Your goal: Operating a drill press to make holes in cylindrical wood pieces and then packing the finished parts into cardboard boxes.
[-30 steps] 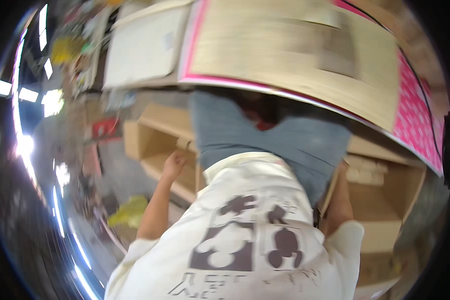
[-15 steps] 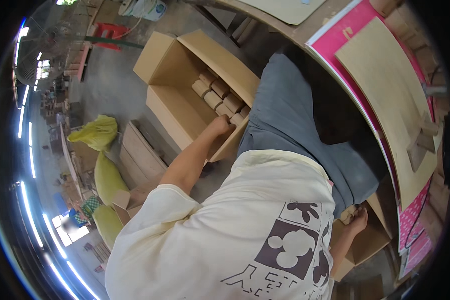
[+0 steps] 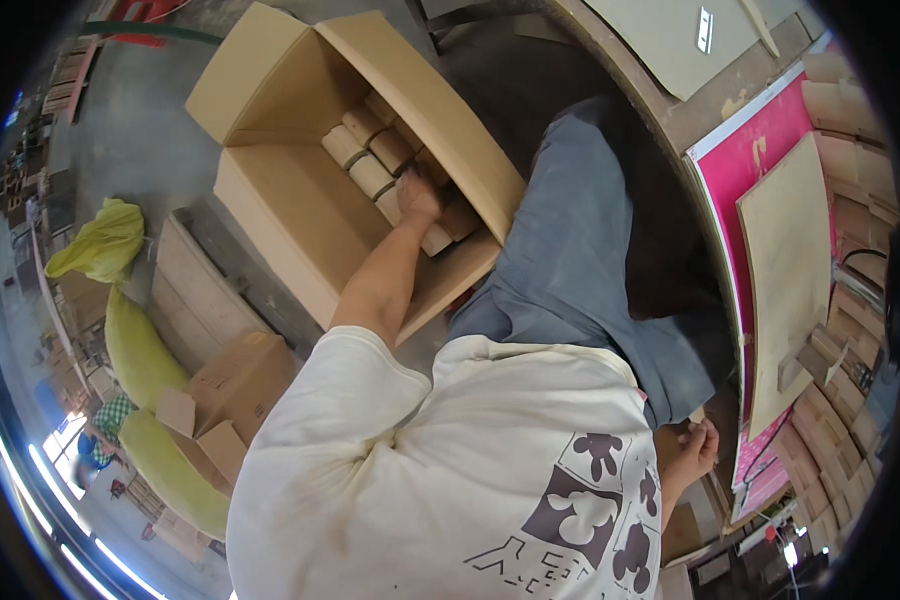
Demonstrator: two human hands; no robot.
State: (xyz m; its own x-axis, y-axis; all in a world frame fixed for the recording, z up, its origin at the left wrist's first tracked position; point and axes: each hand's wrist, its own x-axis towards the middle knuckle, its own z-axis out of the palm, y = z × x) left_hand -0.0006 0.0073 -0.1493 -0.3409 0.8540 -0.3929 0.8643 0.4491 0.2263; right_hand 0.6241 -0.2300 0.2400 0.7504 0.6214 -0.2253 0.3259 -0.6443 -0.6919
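My left hand point(image 3: 419, 197) reaches down into a large open cardboard box point(image 3: 280, 215). Its fingers are curled down around one of the wooden blocks, and their tips are partly hidden. Pale, round-edged wooden blocks point(image 3: 371, 176) lie in rows along the bottom of that box. On my other side, low beside my leg, my right hand point(image 3: 704, 448) is closed with bent fingers. A small pale piece point(image 3: 697, 414) shows at its fingertips, too little of it to name. Brown cardboard point(image 3: 682, 530) is just below that hand.
A workbench edge point(image 3: 660, 125) curves along my right, with a pink-covered surface point(image 3: 720, 150) and a thin wooden board point(image 3: 785, 270). Many wooden pieces point(image 3: 820, 450) are stacked beyond. To the left are a smaller carton point(image 3: 235, 385), a wooden panel point(image 3: 200, 290) and yellow-green sacks point(image 3: 140, 350).
My left hand has moved from the box's near side further in, onto the blocks. My right hand has risen a little from the carton beside my leg. The whole view has shifted.
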